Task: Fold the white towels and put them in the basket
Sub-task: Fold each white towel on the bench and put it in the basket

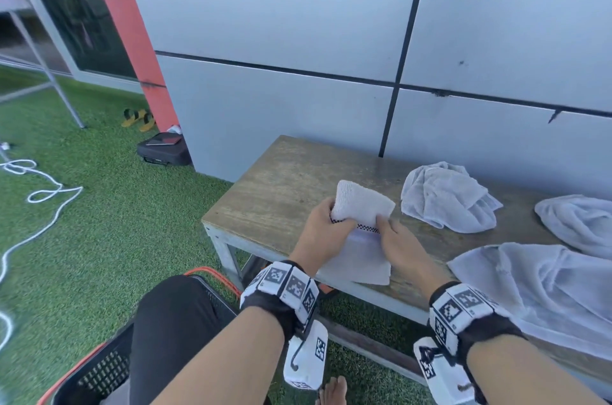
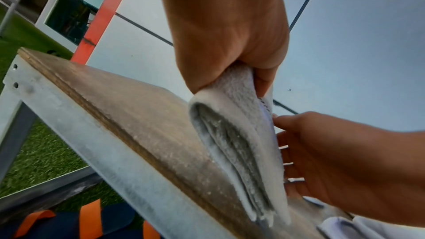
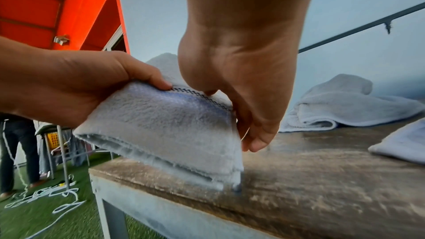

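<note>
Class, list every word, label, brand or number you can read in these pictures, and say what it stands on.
None: no readable words or numbers anywhere.
The wrist bands carry only black-and-white square code patterns, no letters.
The folded towel bears a checked black stitch line, no label.
The black case on the grass shows a mark too small to read.

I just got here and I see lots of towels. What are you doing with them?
A person is folding white towels at a wooden bench. Both hands hold one folded towel just above the bench: the left hand grips its left side, the right hand pinches its right edge by the checkered stripe. Three more towels lie unfolded to the right: one crumpled by the wall, one at the far right, one spread near the front edge. A black basket with an orange rim waits on the grass beside the person's knee.
</note>
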### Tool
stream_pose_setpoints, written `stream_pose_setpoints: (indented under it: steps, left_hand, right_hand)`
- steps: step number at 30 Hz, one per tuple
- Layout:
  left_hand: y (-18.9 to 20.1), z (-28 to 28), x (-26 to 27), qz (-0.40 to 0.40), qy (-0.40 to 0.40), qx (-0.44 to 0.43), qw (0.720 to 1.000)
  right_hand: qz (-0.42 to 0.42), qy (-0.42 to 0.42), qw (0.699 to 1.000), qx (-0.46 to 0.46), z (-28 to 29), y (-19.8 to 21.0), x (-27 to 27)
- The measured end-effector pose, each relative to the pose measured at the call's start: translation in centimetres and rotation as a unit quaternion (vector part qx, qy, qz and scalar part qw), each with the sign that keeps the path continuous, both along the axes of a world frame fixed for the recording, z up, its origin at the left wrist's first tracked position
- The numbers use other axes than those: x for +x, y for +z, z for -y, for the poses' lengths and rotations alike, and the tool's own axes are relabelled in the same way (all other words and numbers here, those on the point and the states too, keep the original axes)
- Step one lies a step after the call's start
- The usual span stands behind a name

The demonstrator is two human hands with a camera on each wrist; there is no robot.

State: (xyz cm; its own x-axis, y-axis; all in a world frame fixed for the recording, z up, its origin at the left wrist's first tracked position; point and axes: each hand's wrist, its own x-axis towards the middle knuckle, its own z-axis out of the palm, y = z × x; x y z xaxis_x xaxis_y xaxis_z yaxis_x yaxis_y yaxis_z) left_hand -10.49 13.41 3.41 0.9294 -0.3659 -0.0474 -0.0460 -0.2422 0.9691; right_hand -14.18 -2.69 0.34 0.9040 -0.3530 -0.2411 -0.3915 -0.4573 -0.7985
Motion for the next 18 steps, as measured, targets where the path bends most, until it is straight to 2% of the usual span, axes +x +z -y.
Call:
stream_pose_setpoints:
  steps: [4,9,18]
  left_hand:
    - [2.4,-0.9,-0.9,-0.01,0.009,-0.054,0.998]
    - [4.1,-3.5,-1.9,-0.011,0.054,-0.074,0.996]
    - [6.7,-11.3,-0.7,0.022,0.207,-0.057,0.976]
  right_hand:
    - [0.028,-0.042,0.997,0.062,0.1,2.1,-0.4]
    - [0.068,-0.062,0.984,0.156,-1.9,4.4,-0.6]
    - [0.138,0.049,0.977,0.154,-10.2,8.2,0.1]
